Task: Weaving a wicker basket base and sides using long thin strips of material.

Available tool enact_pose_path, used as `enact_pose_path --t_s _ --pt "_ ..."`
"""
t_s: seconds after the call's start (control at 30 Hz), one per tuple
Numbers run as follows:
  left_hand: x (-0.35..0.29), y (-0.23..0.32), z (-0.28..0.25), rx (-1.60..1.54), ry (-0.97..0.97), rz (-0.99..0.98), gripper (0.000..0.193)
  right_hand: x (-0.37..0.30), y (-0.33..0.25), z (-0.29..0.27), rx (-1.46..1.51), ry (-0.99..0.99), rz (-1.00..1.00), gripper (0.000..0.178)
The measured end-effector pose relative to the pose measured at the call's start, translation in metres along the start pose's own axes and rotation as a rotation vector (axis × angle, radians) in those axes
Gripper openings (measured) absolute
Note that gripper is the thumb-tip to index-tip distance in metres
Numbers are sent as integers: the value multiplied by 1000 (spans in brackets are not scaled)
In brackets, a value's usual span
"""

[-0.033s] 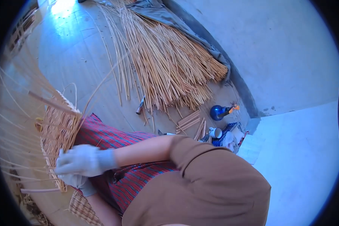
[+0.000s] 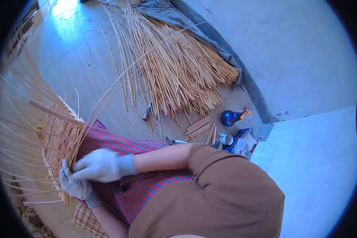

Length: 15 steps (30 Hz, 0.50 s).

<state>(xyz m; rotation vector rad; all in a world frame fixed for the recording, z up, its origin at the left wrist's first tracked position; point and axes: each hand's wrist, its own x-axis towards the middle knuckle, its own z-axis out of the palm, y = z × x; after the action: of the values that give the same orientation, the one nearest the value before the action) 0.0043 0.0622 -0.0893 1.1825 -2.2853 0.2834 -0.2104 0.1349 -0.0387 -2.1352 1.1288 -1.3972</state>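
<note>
A big pile of sticks (image 2: 174, 67) lies on the floor (image 2: 79, 59), far behind the basket (image 2: 57, 139). The basket leans on the red cloth (image 2: 146, 190). The right hand (image 2: 101, 164) presses flat on its weave, grip open. The left hand (image 2: 77, 186) pinches its edge.

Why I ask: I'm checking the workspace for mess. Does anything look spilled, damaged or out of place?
Nothing looks spilled or broken. Short cut rod pieces and a small hand tool lie loose on the floor beside the big bundle of rods. Both gloved hands, left hand and right hand, rest on the half-woven basket, whose unwoven stakes fan outward.
</note>
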Motion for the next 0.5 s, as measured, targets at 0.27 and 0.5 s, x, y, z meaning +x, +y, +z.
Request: enact_pose_path --t_s 0.27,0.5 --pt "29 54 1 223 228 130 46 -270 120 -98 -518 -441 1365 29" --pt "46 58 28 207 -31 87 48 -284 194 -102 -430 -164 1411 27"
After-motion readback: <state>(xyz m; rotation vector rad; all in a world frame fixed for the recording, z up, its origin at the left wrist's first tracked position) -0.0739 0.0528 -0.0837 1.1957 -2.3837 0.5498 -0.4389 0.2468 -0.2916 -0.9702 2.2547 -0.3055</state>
